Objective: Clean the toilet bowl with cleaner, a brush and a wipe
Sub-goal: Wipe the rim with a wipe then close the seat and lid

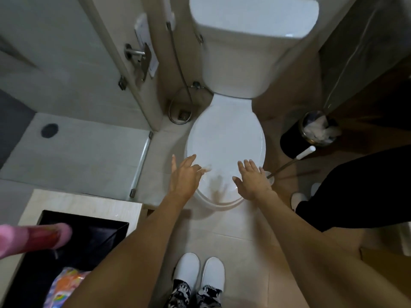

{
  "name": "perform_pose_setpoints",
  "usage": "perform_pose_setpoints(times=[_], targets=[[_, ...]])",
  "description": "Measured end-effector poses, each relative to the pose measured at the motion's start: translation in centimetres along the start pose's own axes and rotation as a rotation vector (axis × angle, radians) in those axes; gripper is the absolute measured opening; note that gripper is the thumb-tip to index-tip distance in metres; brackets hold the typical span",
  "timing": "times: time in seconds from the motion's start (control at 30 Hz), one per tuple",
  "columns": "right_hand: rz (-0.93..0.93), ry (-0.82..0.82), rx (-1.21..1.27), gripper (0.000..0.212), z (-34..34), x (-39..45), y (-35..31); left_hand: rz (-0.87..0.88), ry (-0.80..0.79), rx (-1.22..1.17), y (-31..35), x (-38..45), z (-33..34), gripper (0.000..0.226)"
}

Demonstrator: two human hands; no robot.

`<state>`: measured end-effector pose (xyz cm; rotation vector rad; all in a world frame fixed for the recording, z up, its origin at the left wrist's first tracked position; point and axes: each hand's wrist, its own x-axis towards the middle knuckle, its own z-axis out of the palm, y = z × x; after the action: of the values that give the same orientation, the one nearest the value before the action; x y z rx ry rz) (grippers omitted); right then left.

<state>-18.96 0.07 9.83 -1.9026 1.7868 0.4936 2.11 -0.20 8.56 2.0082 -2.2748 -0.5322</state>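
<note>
Slippers [198, 271] nearest, on the floor. Both hands, left [183, 176] and right [252, 182], spread, empty, over the closed lid's [224, 138] near edge. Brush [289, 163] stood right. Risk: reaching right might topple it.

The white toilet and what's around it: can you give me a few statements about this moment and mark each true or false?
1. The white toilet lid is closed. True.
2. The left hand grips the brush. False: both hands reach over the lid with fingers spread, holding nothing; the right hand is likewise empty.
3. The white-handled toilet brush stands in its holder on the floor to the right of the bowl. True.
4. The round black waste bin is empty. False: white crumpled paper shows inside.
5. The person wears white slippers. True.
</note>
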Motion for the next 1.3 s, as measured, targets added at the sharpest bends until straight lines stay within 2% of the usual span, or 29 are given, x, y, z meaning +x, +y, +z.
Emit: perform_pose_setpoints(times=[0.3, 0.5, 0.67, 0.8, 0.87, 0.93, 1.0, 1.07, 1.17, 1.3], targets=[[-0.091, -0.040, -0.084, 0.060, -8.8, -2.9, -5.0, -0.208, 0.079, -0.038, 0.4, -4.5, -9.7, 0.031], [-0.216, -0.054, -0.177, 0.060, -11.3, -3.7, -12.2, -0.372, 0.114, -0.053, -4.3, -9.3, -11.4, 0.027], [-0.353, -0.084, -0.238, 0.061, -11.2, -3.3, -19.0, -0.515, 0.207, -0.086, -9.4, -13.2, -11.6, 0.032], [-0.463, -0.122, -0.330, 0.062, -10.4, -3.1, -23.9, -0.648, 0.272, -0.007, -12.7, -16.8, -12.4, 0.007], [-0.524, -0.136, -0.377, 0.062, -10.0, -3.2, -26.2, -0.715, 0.293, 0.005, -13.9, -18.4, -12.4, 0.017], [-0.599, -0.144, -0.421, 0.062, -9.5, -3.2, -28.2, -0.798, 0.312, 0.012, -14.9, -19.8, -11.8, 0.015], [-0.675, -0.159, -0.469, 0.062, -8.9, -3.2, -29.9, -0.857, 0.313, 0.044, -15.4, -21.1, -11.1, 0.008], [-0.745, -0.169, -0.521, 0.062, -8.2, -3.3, -31.2, -0.912, 0.333, 0.046, -15.4, -22.2, -10.3, 0.023], [-0.834, -0.196, -0.592, 0.062, -6.7, -3.0, -32.5, -0.976, 0.397, 0.079, -15.3, -23.2, -9.0, 0.005], [-0.919, -0.238, -0.692, 0.061, -3.9, -1.9, -33.3, -1.115, 0.387, 0.008, -15.6, -23.8, -5.4, 0.005]])
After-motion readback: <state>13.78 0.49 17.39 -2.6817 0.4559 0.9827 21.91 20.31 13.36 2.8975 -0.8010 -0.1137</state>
